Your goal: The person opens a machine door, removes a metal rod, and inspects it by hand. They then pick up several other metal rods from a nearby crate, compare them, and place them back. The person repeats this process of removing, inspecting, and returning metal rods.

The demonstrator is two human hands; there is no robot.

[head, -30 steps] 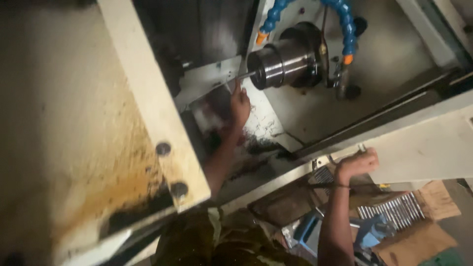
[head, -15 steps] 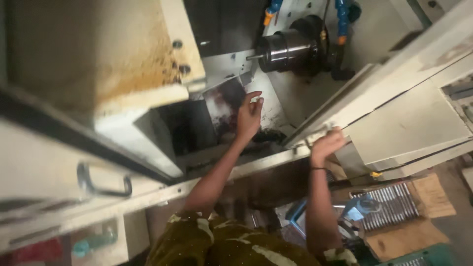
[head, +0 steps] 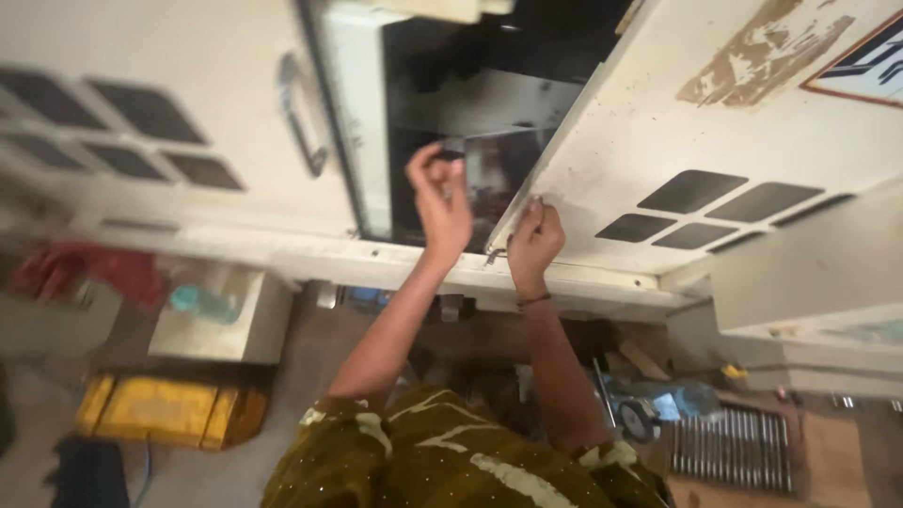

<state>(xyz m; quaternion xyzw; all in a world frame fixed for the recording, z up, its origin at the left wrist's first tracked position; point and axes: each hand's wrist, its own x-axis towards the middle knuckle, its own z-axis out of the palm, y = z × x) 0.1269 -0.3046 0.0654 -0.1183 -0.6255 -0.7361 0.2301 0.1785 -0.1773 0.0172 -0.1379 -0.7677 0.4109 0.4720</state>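
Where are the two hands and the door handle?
left hand (head: 440,202), head view, on the palm.
right hand (head: 534,246), head view, on the back of the hand.
door handle (head: 303,127), head view, on the middle of the bar.

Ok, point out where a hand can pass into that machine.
Free: the dark opening between the door with the handle and the vented panel. Crowded: its lower edge, where the left hand and right hand sit by the sill.
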